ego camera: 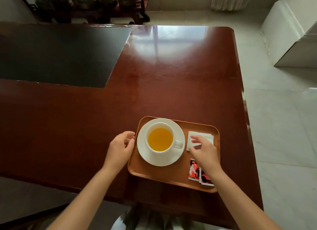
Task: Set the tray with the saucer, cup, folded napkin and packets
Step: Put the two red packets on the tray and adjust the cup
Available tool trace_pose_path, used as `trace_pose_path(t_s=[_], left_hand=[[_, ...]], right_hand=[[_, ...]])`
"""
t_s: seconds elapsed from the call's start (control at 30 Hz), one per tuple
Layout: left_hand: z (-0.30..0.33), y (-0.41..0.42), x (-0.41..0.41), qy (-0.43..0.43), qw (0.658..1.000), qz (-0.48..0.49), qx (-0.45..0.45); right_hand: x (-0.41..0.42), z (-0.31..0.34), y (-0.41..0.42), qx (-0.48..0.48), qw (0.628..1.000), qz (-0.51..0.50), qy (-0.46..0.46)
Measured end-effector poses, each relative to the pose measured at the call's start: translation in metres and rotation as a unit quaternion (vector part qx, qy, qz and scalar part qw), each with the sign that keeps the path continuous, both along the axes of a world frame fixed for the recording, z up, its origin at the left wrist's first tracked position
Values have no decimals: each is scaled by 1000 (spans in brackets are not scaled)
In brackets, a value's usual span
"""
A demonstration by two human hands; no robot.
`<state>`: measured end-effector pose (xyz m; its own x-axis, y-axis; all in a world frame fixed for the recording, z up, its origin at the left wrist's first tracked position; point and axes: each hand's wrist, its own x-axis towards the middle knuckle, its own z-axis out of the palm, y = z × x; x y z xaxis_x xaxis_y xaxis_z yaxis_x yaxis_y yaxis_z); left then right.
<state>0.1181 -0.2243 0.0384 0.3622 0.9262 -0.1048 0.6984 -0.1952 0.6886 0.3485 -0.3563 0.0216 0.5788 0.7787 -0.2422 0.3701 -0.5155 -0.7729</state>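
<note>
A brown wooden tray [164,177] lies on the table near its front edge. On its left half a white saucer [178,133] carries a white cup [160,139] of yellow-orange liquid, handle pointing right. A folded white napkin [192,138] lies on the tray's right side. Two red, black and white packets [194,170] lie side by side at the tray's near right corner. My right hand [205,151] hovers over the napkin, thumb and fingers on its near edge. My left hand [121,147] is beside the tray's left rim, fingers curled and apart, holding nothing.
The glossy red-brown table [171,85] has a black inset panel [56,54] at the back left. Its right edge borders a pale tiled floor [281,126]. Dark furniture [96,8] stands beyond the far edge.
</note>
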Motion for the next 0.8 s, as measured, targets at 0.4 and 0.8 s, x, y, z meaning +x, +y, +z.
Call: trace_pose_path(t_s=[0.4,0.8], left_hand=[[-21,57,21,62,989,-27,-134],[-30,55,25,66,992,-66,-83]], right_hand=[[-4,-15,30,-53,999,-7,9],[-10,-28,33,-50,998,-44,22]])
